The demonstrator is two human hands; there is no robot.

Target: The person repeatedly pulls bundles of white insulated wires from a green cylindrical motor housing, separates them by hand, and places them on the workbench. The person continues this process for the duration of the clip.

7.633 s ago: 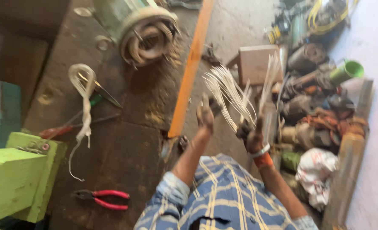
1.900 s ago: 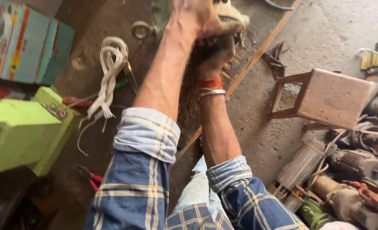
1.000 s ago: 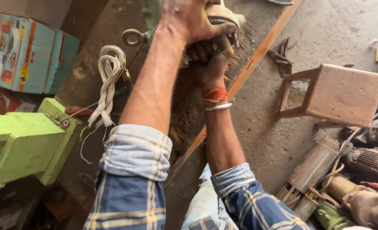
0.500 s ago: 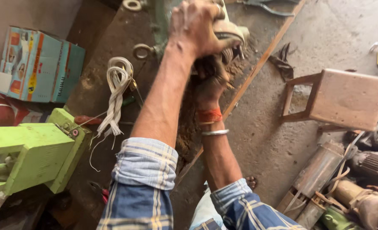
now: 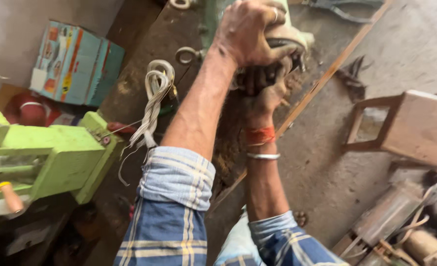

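Green-painted motor housing (image 5: 213, 19) sits at the far end of the dark workbench (image 5: 130, 88), top of frame, its pale round end (image 5: 290, 34) facing the person. Left hand (image 5: 248, 32) clamps down over that rim, fingers curled tight around it. Right hand (image 5: 265, 88) is just below, pushed into the housing opening, fingers bent on something dark inside; what exactly it grips, cannot tell. Right wrist has an orange thread and a metal bangle (image 5: 263, 156). Both sleeves blue plaid, rolled. Left of the arms lies a twisted white wire bundle (image 5: 152, 103), near a lime-green machine (image 5: 56, 157). Teal carton (image 5: 76, 64) behind it. Orange bench edge (image 5: 322, 81) runs diagonally; wooden stool (image 5: 415, 128) on the concrete floor to the right.
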